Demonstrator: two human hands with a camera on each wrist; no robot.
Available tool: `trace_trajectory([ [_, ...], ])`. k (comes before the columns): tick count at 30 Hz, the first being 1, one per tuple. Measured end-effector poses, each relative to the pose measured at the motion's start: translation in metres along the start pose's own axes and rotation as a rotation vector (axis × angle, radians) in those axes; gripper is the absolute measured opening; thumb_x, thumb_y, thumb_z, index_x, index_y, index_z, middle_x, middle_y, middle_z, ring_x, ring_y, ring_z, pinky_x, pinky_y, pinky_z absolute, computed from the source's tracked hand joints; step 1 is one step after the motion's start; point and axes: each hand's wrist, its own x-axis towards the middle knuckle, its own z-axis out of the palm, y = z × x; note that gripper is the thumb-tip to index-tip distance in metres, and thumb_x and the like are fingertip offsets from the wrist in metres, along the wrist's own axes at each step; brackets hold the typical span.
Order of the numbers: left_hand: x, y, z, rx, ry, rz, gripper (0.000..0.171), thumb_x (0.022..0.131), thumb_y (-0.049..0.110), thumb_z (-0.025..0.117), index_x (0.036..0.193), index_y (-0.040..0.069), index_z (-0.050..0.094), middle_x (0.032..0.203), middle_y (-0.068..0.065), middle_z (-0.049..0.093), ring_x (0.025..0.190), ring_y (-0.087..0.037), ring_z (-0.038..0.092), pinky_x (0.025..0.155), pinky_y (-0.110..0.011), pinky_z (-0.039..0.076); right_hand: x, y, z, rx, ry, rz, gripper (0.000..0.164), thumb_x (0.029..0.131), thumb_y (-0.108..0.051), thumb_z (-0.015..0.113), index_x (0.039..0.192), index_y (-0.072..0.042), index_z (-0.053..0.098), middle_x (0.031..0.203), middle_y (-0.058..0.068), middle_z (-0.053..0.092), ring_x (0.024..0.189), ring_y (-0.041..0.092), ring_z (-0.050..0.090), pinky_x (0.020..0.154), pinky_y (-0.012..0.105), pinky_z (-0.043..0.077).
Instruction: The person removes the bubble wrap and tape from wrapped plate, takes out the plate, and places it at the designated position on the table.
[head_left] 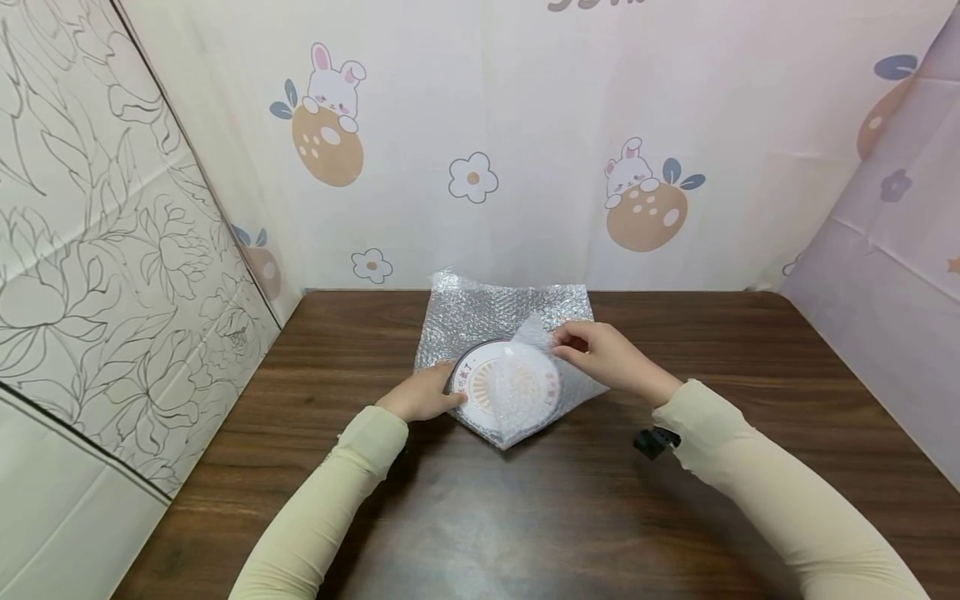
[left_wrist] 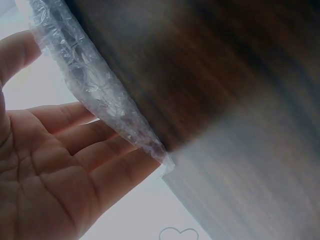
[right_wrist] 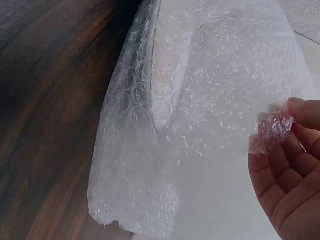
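Transparent bubble wrap [right_wrist: 220,75] is pinched at a small bunched corner between the thumb and fingers of your right hand [head_left: 603,357]; the fingers close on that corner alone and, as far as the views show, are clear of the plate. Your left hand [head_left: 422,393] lies spread: the thumb reaches over the near-left rim of the plate, while the other fingers run nearly straight along the wrapped edge, set well apart from the thumb. Their tips pass behind the wrap in the left wrist view, so you cannot tell how firmly they press.

The round white plate [head_left: 471,373], printed with a tan ray pattern and small characters, lies between your two hands. It has no long axis. From your left hand it lies directly to the right, in contact; from your right fingertips it lies to the left and toward you, so the left hand is the nearer one. A fold of wrap covers the plate's right part and leaves its left part bare. The governing relation, in judgement, is that between the pinched corner, at the plate's far-right side, and the bare left face across from it.

Outward, the rest of the sheet spreads flat beyond the plate on the dark wooden table [head_left: 600,508], reaching toward the patterned wall hanging [head_left: 540,208].
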Motion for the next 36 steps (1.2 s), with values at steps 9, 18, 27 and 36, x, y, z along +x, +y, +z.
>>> trace_trajectory([
  [9, 0.000, 0.000, 0.000, 0.007, -0.004, -0.001, 0.068, 0.095, 0.033, 0.062, 0.147, -0.004, 0.038, 0.150, -0.022, 0.043, 0.140, -0.036, 0.041, 0.118, -0.045, 0.032, -0.017, -0.004, -0.010, 0.051, 0.007, -0.002, 0.004, 0.094, -0.013, 0.066, 0.095, -0.013, 0.070, 0.088, 0.000, 0.068, 0.076, 0.007, 0.055, 0.067, 0.021, 0.049],
  [18, 0.002, -0.003, 0.001, 0.015, -0.009, -0.010, 0.069, 0.096, 0.034, 0.061, 0.147, -0.005, 0.037, 0.151, -0.023, 0.041, 0.141, -0.036, 0.040, 0.119, -0.045, 0.031, -0.036, -0.007, -0.018, 0.090, -0.026, 0.016, 0.005, 0.092, -0.014, 0.068, 0.096, -0.013, 0.071, 0.091, -0.002, 0.069, 0.080, 0.005, 0.057, 0.070, 0.021, 0.051],
  [27, 0.001, -0.003, 0.002, 0.010, -0.001, -0.001, 0.066, 0.095, 0.033, 0.062, 0.146, -0.002, 0.041, 0.150, -0.021, 0.044, 0.139, -0.035, 0.043, 0.117, -0.045, 0.034, -0.054, -0.003, -0.024, 0.118, -0.026, -0.035, 0.010, 0.094, -0.010, 0.065, 0.097, -0.015, 0.072, 0.094, -0.002, 0.072, 0.076, 0.001, 0.059, 0.064, 0.020, 0.052],
  [36, 0.001, -0.003, 0.002, -0.004, 0.003, 0.002, 0.061, 0.096, 0.033, 0.062, 0.144, 0.001, 0.045, 0.148, -0.020, 0.046, 0.138, -0.035, 0.044, 0.116, -0.045, 0.035, -0.068, 0.006, -0.031, 0.200, -0.102, -0.043, 0.015, 0.095, -0.003, 0.061, 0.103, -0.009, 0.072, 0.101, 0.007, 0.074, 0.088, -0.003, 0.065, 0.071, 0.019, 0.057],
])
